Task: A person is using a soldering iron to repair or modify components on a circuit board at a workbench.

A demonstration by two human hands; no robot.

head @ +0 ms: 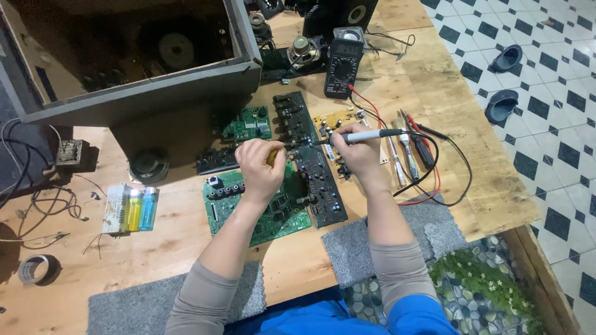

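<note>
A grey-handled soldering iron (366, 134) with a black cord is clamped in the right hand (359, 155), its tip laid on the long black circuit panel (312, 162) near the middle of the wooden desk (186, 248). A small yellow-handled tool (273, 156) is gripped in the closed left hand (259, 169) above the green circuit board (273, 214). Two green boards are counted. Toward the left edge, a white-backed pack (131, 209) holding two lighters, one yellow and one blue, is seen. A black multimeter (343, 67) stands by the far edge.

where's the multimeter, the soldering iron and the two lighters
multimeter (342, 68): head view, on its round dial
soldering iron (363, 136): head view, on its grey handle
lighters (141, 209): head view, between the yellow and blue bodies
</note>
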